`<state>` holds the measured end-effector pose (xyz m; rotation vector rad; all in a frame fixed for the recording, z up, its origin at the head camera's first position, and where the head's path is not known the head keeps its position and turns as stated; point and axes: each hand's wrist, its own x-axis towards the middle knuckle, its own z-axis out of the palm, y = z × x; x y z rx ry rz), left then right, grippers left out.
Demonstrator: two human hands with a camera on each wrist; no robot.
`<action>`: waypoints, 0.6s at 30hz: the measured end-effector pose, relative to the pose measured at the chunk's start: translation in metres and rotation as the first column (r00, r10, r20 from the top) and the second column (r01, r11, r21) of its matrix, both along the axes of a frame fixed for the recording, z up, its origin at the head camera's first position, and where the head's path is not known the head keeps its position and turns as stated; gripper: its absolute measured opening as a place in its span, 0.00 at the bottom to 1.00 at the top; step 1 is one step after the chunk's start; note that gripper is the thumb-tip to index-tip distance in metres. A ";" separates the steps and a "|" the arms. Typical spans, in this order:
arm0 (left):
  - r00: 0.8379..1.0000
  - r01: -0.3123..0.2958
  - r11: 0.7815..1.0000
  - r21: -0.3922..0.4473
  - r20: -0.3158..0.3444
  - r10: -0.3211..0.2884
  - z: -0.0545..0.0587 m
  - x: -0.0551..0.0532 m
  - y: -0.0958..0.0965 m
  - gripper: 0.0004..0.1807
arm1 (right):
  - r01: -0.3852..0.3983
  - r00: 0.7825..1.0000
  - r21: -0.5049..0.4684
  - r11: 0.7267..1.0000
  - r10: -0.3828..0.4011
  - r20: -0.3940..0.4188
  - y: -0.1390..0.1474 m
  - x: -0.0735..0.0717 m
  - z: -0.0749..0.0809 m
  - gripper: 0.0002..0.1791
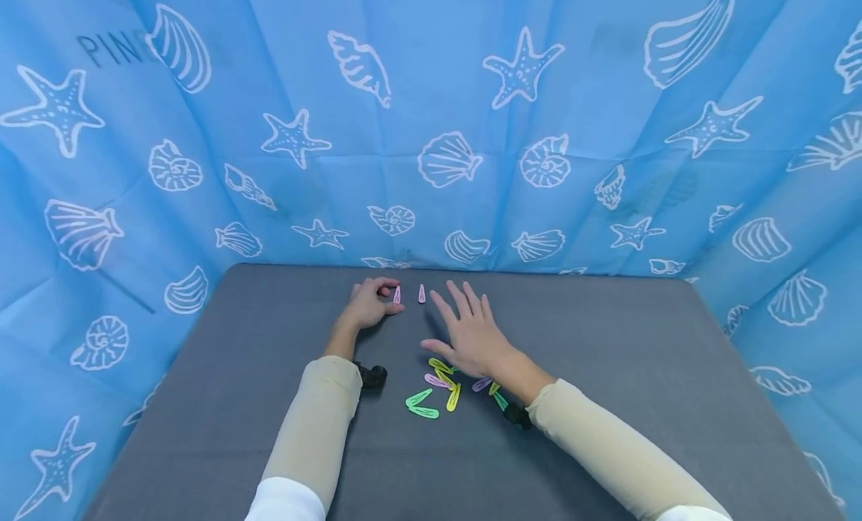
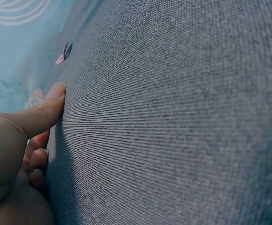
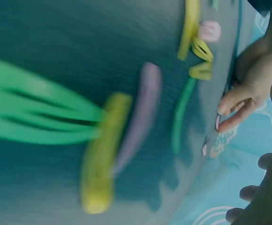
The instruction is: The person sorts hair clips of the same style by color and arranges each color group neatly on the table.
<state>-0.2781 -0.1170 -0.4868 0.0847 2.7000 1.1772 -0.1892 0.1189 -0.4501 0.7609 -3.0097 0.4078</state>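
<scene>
Your free clip (image 1: 421, 293), a pink one, lies on the grey table (image 1: 640, 341) with its length pointing away from you. Just left of the free clip is the held clip (image 1: 397, 295), also pink and roughly parallel to it. Your left hand (image 1: 367, 304) is left of the free clip too, its thumb and forefinger closed down to a narrow pinch with the held clip between the tips; the left wrist view does not show that grip clearly. Your right hand (image 1: 474, 340) is to the right of the free clip and nearer you, palm down, fingers spread wide and nearly straight, with nothing in its hold. Nearer you than the free clip, and partly under your right hand, lies a loose cluster: yellow clips (image 1: 453, 397), a pinkish clip (image 1: 436, 381) and, nearest you, two green clips (image 1: 424, 412) set in a V. Nearer you and farther to the right of the free clip, beside your right wrist, are a purple clip (image 1: 482, 384), another yellow one and another green one; these look blurred in the right wrist view. Beyond the free clip hangs the blue curtain (image 1: 404, 132), printed with white shells and starfish.
</scene>
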 end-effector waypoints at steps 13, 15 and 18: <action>1.000 -0.003 1.000 -0.003 0.005 0.003 0.000 0.000 -0.002 0.29 | -0.103 0.990 -0.073 0.992 0.109 0.092 0.006 0.038 -0.003 0.37; 1.000 0.000 1.000 -0.004 -0.003 0.000 0.000 0.000 -0.001 0.29 | -0.124 0.986 -0.093 0.988 0.133 0.097 0.005 0.040 -0.003 0.32; 1.000 0.003 1.000 -0.003 -0.015 -0.004 0.000 0.001 -0.001 0.28 | -0.163 0.979 -0.113 0.980 0.174 0.102 0.004 0.041 -0.004 0.24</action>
